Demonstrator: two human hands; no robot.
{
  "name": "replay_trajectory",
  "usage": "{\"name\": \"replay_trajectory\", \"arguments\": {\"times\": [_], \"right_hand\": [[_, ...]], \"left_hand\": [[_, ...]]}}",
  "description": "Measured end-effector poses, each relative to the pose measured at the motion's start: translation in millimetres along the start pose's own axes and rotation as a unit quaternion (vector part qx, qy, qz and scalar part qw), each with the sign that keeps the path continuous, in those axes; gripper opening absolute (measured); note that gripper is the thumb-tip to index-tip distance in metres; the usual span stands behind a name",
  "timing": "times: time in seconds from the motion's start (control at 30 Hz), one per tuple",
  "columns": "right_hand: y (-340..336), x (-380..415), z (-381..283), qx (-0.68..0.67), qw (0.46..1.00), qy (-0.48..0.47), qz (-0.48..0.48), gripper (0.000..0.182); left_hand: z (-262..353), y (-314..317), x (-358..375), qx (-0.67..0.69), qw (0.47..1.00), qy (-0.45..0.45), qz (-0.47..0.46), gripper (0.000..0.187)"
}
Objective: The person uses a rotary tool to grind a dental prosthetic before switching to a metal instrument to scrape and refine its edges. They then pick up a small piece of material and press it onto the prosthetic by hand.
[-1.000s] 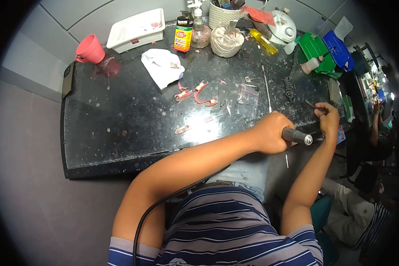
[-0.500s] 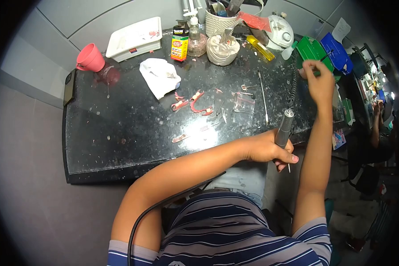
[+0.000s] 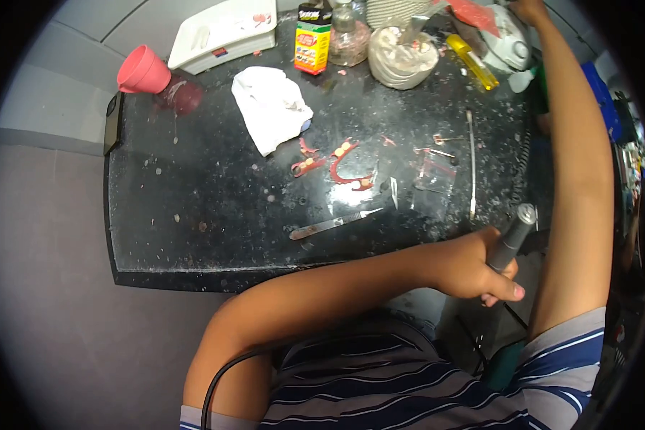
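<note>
Head view: a black worktop [image 3: 193, 215] is seen from above, with the person's striped shirt [image 3: 408, 387] at the bottom
Left hand: the left hand [image 3: 473, 269] is clamped around a grey rotary handpiece [image 3: 510, 240], held just off the near right corner of the worktop with its tip pointing up and away
Right hand: the right hand [image 3: 530, 8] has been stretched to the far right corner, where it is cut off by the frame edge; whether it is open or closed on anything cannot be told
Change: half a second ago the right hand was raised over the green tray at the right edge; it has since been carried further back, beside the white round device [image 3: 512, 43], while the handpiece has been kept almost in place
Meaning: grinding is judged to be paused while something at the back is fetched
Worktop middle: red dental pieces [image 3: 347, 172] and a thin blade [image 3: 333, 224] are left lying untouched
Far edge: a white cloth [image 3: 271, 104], a pink cup [image 3: 143, 72] and a plaster bowl [image 3: 401, 61] are set there
</note>
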State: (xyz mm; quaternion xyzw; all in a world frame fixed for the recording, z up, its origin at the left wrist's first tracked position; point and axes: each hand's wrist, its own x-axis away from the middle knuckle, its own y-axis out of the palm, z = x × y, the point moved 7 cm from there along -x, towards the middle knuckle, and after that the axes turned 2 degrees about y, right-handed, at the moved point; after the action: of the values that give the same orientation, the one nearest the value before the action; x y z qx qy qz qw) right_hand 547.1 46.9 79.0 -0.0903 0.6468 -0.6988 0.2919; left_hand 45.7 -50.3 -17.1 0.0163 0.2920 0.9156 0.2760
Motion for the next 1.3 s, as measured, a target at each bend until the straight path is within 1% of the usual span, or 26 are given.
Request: {"name": "replay_trajectory", "arguments": {"times": [0.07, 0.1, 0.17, 0.27, 0.3, 0.37, 0.4, 0.43, 0.47, 0.5, 0.57, 0.6, 0.63, 0.67, 0.73, 0.83, 0.87, 0.9, 0.97, 1.03, 1.07, 1.1, 1.13, 1.17, 1.2, 1.3], "right_hand": [[-7.3, 11.0, -6.4, 0.093, 0.995, 0.042, -0.003, 0.050], [-0.5, 10.7, -9.0, 0.092, 0.995, 0.038, -0.006, 0.050], [1.2, 12.4, -11.4, 0.025, 0.999, -0.002, 0.029, 0.046], [-11.5, 14.4, -2.7, -0.074, 0.991, -0.057, 0.092, 0.041], [-15.7, 18.4, -4.4, -0.072, 0.991, -0.057, 0.093, 0.041], [-18.1, 21.8, -7.6, -0.094, 0.993, -0.034, 0.068, 0.037], [-21.3, 20.8, -9.2, -0.092, 0.993, -0.032, 0.072, 0.037], [-23.2, 20.4, -13.9, -0.069, 0.994, -0.040, 0.070, 0.034], [-22.9, 20.9, -15.2, -0.046, 0.996, -0.047, 0.067, 0.032], [-24.0, 24.0, -13.5, -0.104, 0.990, -0.052, 0.074, 0.030], [-32.9, 28.6, -13.0, -0.122, 0.989, -0.037, 0.081, 0.031], [-38.6, 32.8, -15.8, -0.142, 0.986, -0.024, 0.084, 0.032], [-45.5, 37.2, -12.9, -0.153, 0.985, 0.010, 0.078, 0.031], [-51.3, 40.4, -13.8, -0.151, 0.985, 0.011, 0.079, 0.031], [-74.0, 52.1, -7.3, -0.221, 0.957, 0.051, 0.180, 0.034], [-111.2, 91.5, -9.7, -0.247, 0.946, 0.054, 0.202, 0.031], [-122.5, 117.6, -21.1, -0.380, 0.908, 0.040, 0.175, 0.025], [-132.6, 147.6, -32.9, -0.505, 0.851, 0.026, 0.142, 0.019], [-151.3, 192.2, -48.5, -0.589, 0.801, -0.048, 0.101, 0.014], [-141.7, 226.0, -48.3, -0.595, 0.791, -0.119, -0.078, 0.024], [-140.4, 250.9, -61.6, -0.628, 0.759, -0.164, -0.059, 0.018], [-143.7, 277.7, -77.6, -0.622, 0.761, -0.166, -0.082, 0.018], [-148.0, 303.2, -97.0, -0.624, 0.754, -0.189, -0.082, 0.018], [-147.6, 323.6, -108.9, -0.630, 0.754, -0.160, -0.098, 0.015], [-147.9, 339.6, -117.7, -0.675, 0.716, -0.149, -0.097, 0.008], [-145.2, 367.3, -125.2, -0.694, 0.704, -0.110, -0.101, 0.005]], "left_hand": [[0.6, -3.2, 0.4, -0.015, 1.000, -0.019, 0.006, 0.047], [5.8, -6.0, 1.9, -0.037, 0.999, -0.013, 0.012, 0.048], [5.2, -10.1, 1.4, -0.031, 0.999, -0.017, 0.018, 0.049], [2.4, -11.0, -2.1, -0.020, 0.999, -0.020, 0.023, 0.050], [0.4, -10.7, -2.5, -0.011, 0.999, -0.023, 0.027, 0.051], [-0.4, -9.7, -3.0, -0.020, 1.000, -0.012, 0.019, 0.051], [-0.1, -9.4, -3.4, -0.030, 0.999, -0.002, 0.014, 0.051], [-4.7, -10.7, -3.2, 0.004, 0.999, -0.021, 0.029, 0.042], [-3.3, -9.6, -3.1, 0.003, 0.999, -0.021, 0.026, 0.042], [-1.5, -9.5, -2.3, 0.004, 0.999, -0.019, 0.028, 0.042], [1.1, -9.5, -1.9, 0.005, 0.999, -0.017, 0.028, 0.043], [2.7, -8.9, -1.8, -0.014, 1.000, -0.009, 0.022, 0.047], [4.3, -8.6, -1.8, -0.032, 0.999, -0.002, 0.016, 0.051], [4.6, -8.4, -1.9, -0.033, 0.999, -0.002, 0.013, 0.051], [3.1, -10.6, -1.1, -0.040, 0.999, -0.012, 0.026, 0.051], [2.4, -13.6, -0.5, -0.046, 0.998, -0.018, 0.040, 0.050], [2.7, -14.2, -0.9, -0.047, 0.998, -0.017, 0.039, 0.050], [1.8, -15.3, -0.9, -0.048, 0.998, -0.020, 0.048, 0.049], [0.3, -17.4, -1.1, -0.051, 0.997, -0.022, 0.055, 0.048], [-2.9, -19.3, -2.4, -0.023, 0.997, -0.028, 0.062, 0.046], [-3.0, -18.9, -2.9, -0.024, 0.998, -0.026, 0.060, 0.046], [-2.9, -19.5, -2.7, -0.017, 0.997, -0.024, 0.064, 0.046], [-4.2, -19.9, -3.3, -0.009, 0.997, -0.023, 0.068, 0.045], [-7.8, -21.3, -4.8, -0.003, 0.997, -0.018, 0.072, 0.045], [-6.6, -19.3, -5.0, -0.004, 0.997, -0.019, 0.068, 0.045], [-0.2, -22.6, -2.8, -0.060, 0.994, -0.036, 0.085, 0.045]]}}
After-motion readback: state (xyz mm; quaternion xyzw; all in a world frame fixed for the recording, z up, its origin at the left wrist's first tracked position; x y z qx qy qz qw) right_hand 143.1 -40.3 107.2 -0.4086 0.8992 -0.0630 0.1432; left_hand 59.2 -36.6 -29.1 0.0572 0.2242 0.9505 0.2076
